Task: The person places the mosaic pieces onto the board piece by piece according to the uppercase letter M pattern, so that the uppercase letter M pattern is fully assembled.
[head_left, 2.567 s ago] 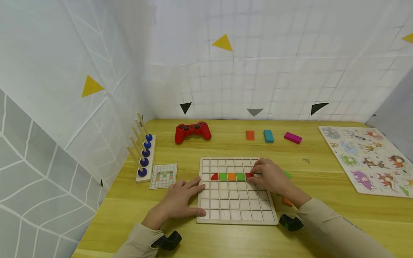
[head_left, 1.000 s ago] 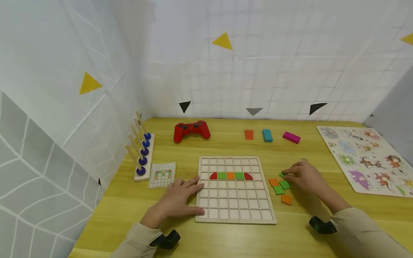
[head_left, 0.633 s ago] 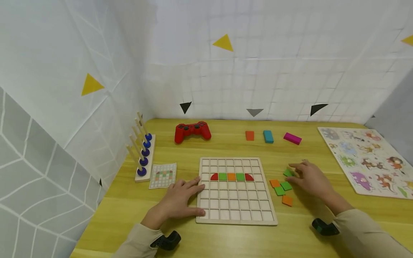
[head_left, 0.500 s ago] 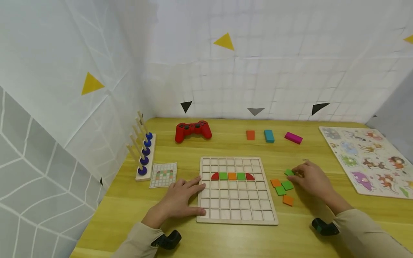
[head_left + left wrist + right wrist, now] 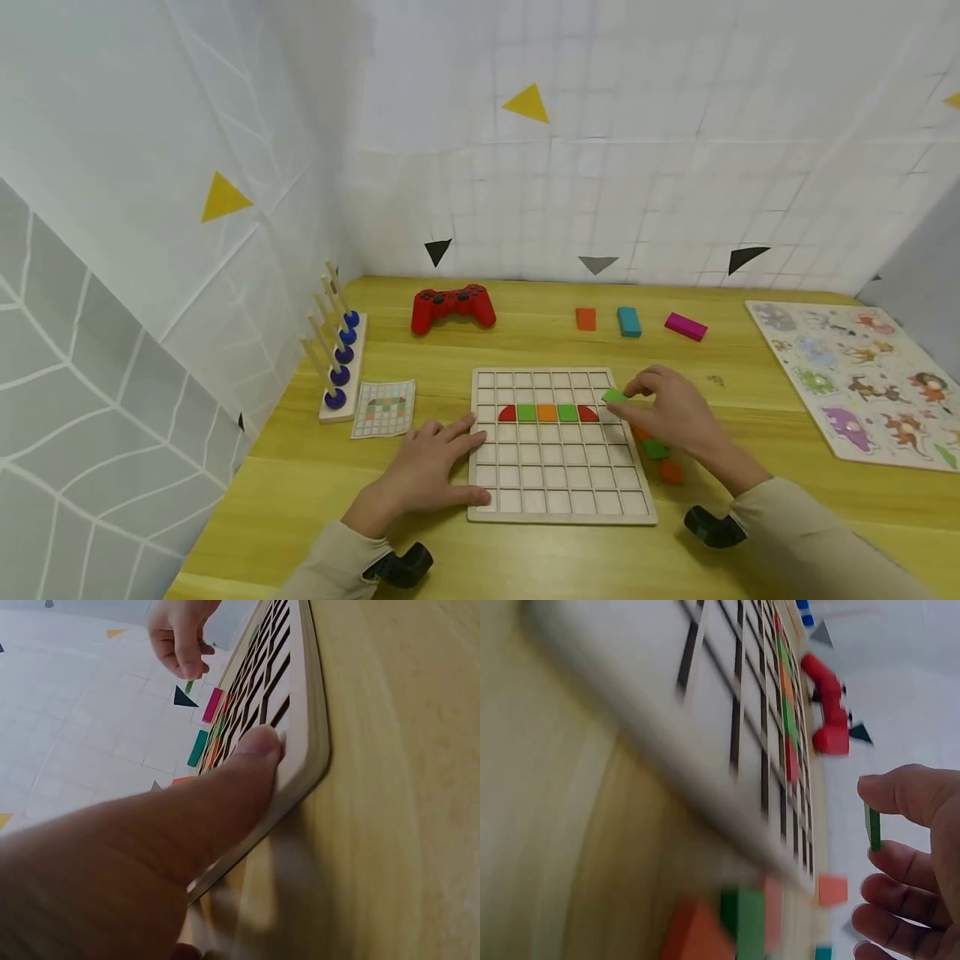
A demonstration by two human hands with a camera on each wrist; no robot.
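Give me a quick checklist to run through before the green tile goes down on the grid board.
1. Green tile pinched in the right hand: ok.
2. Left hand rests on the grid board, at its left edge, steadying it: ok.
3. Row of red, green, orange, green, red pieces seated in the cells: ok.
4. Cell under the tile free: cannot tell, the tile and fingers cover it.
5. Pattern card in sight beside the board: ok, though too small to read.
6. Spare tiles within reach right of the board: ok.
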